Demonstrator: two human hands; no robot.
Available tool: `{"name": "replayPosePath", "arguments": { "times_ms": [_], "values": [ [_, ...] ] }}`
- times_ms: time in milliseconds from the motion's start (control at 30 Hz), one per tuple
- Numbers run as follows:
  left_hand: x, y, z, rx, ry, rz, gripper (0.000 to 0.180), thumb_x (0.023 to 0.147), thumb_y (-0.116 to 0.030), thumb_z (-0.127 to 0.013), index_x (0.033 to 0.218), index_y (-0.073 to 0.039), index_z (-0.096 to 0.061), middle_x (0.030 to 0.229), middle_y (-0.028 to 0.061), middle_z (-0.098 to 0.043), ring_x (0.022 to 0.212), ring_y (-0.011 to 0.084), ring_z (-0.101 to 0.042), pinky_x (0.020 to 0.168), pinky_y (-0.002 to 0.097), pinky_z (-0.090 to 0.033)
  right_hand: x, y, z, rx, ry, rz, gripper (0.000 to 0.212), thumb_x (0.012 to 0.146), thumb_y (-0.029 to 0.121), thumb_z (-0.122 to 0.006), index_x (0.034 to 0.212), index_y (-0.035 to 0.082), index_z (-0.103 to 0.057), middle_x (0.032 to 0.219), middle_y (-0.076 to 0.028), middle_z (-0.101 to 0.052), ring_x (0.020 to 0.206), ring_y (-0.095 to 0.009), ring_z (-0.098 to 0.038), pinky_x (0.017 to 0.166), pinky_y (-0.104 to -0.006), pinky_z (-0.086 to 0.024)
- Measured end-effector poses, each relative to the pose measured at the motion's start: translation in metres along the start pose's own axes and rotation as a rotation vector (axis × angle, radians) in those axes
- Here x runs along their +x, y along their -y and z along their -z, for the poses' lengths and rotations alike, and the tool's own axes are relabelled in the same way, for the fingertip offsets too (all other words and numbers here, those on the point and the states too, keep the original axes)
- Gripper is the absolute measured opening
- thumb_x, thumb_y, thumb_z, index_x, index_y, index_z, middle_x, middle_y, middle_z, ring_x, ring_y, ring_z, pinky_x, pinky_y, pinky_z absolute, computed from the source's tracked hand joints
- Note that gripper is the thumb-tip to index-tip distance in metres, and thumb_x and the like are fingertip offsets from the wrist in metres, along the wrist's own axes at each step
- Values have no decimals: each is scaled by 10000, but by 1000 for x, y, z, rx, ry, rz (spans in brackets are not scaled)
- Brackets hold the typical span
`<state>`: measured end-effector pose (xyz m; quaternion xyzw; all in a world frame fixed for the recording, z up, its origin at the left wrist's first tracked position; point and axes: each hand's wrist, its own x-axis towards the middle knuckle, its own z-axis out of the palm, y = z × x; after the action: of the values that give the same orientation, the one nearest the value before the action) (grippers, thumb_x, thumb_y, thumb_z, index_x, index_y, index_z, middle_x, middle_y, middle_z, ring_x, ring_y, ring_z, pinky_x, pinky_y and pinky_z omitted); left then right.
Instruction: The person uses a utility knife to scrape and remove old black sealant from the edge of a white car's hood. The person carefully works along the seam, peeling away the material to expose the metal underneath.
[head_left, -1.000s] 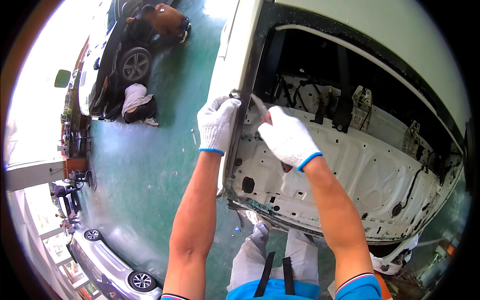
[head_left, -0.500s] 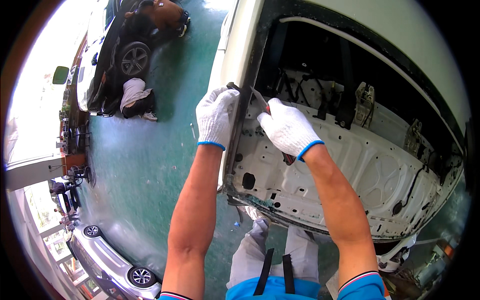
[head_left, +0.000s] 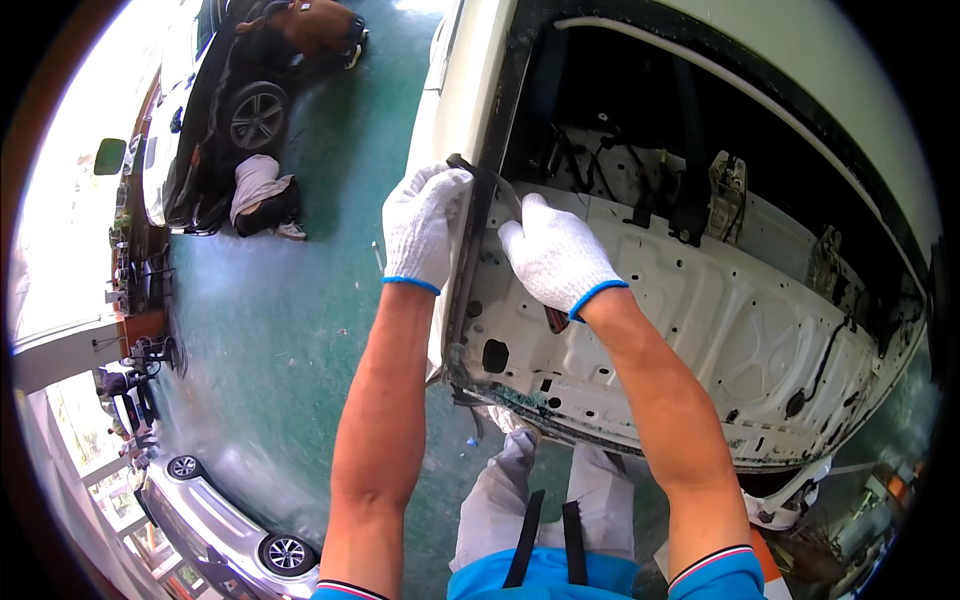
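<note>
Both my hands wear white knit gloves with blue cuffs, at the left edge of a white car body's rear opening. My left hand (head_left: pixel 424 226) is closed on the end of a black strip (head_left: pixel 461 164) that comes off the black-coated frame edge (head_left: pixel 487 205). In my right hand (head_left: pixel 556 250) is a knife (head_left: pixel 509 198). Its blade points up and left toward the strip, touching or nearly touching it. The dark red handle end (head_left: pixel 556 319) shows below the palm; the rest is hidden by the glove.
A bare white metal panel (head_left: pixel 650 300) with holes and brackets lies right of my hands, below the dark opening. Two people crouch beside a dark car with a wheel (head_left: pixel 258 116) at the upper left. A silver car (head_left: pixel 215 525) stands lower left on the green floor (head_left: pixel 270 330).
My right hand has moved slightly left, bringing the blade up to the strip. My left hand still grips the strip. The whole view has shifted a little.
</note>
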<state>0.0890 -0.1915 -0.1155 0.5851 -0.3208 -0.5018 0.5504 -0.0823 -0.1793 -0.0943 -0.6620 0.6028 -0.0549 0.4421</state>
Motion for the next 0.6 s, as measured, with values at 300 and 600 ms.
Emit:
{"name": "replayPosePath", "arguments": {
  "times_ms": [300, 600],
  "values": [
    [11, 4, 11, -101, 92, -9, 40, 882, -69, -683, 897, -33, -694, 758, -4, -595, 701, 89, -519, 680, 229, -418, -9, 6, -16, -51, 42, 6, 324, 1017, 225, -449, 1128, -50, -581, 906, -286, -720, 790, -425, -734, 779, -525, -599],
    [18, 9, 20, -285, 141, 92, 102, 901, -27, -620, 811, -68, -592, 723, -7, -516, 670, 100, -474, 645, 241, -387, -26, -5, -58, -4, 88, -8, 335, 986, 269, -511, 1064, -47, -589, 878, -327, -689, 864, -505, -681, 815, -588, -538]
  ]
}}
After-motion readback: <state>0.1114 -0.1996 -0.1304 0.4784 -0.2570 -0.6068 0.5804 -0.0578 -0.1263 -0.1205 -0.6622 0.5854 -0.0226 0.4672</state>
